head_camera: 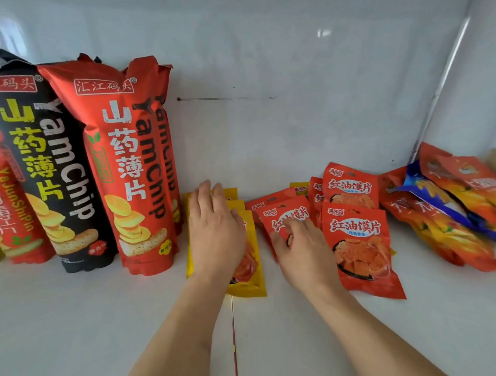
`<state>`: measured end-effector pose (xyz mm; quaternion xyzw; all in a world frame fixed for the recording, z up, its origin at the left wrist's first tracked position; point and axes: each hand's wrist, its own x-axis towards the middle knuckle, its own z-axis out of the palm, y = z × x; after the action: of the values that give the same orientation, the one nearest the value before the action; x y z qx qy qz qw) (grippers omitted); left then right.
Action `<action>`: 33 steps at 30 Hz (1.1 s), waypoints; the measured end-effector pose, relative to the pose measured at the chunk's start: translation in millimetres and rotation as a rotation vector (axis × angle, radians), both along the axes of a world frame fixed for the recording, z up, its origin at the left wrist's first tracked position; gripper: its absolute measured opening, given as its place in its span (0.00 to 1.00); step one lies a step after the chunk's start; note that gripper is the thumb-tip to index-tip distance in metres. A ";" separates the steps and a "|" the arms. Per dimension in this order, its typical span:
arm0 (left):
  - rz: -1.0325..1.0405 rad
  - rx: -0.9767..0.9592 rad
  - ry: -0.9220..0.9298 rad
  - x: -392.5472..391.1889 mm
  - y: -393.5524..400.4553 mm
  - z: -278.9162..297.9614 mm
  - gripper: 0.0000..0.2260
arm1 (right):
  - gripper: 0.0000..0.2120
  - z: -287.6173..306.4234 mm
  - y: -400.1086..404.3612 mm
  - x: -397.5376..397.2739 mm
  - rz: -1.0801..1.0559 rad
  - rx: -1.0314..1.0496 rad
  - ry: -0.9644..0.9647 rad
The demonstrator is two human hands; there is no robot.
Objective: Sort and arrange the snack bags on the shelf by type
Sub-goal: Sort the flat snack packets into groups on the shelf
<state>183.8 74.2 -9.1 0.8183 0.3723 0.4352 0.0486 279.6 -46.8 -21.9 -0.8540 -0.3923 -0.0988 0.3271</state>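
Note:
My left hand (214, 233) lies flat, fingers together, on a stack of yellow snack bags (253, 277) lying on the white shelf (104, 327). My right hand (303, 251) rests with curled fingers on a small red snack bag (283, 214); whether it grips it I cannot tell. More red bags of the same kind lie to its right, the nearest one (360, 245) in front. Tall yam chip bags stand at the left: a red one (129, 166) and a black one (44, 159).
A loose pile of red, orange and blue bags (451, 210) lies at the right against the side wall. Another red yam chip bag (3, 202) stands at the far left. The white back wall (263, 85) is close behind. A seam runs down the shelf's front.

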 end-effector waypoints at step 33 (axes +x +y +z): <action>-0.160 -0.555 0.111 136.2 -84.6 -15.6 0.30 | 0.26 9.3 -60.2 169.5 0.046 0.373 0.446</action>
<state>320.0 -10.4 -24.7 0.8230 0.4133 0.2661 0.2845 449.1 -107.0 -12.6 -0.7707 -0.3048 0.0284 0.5589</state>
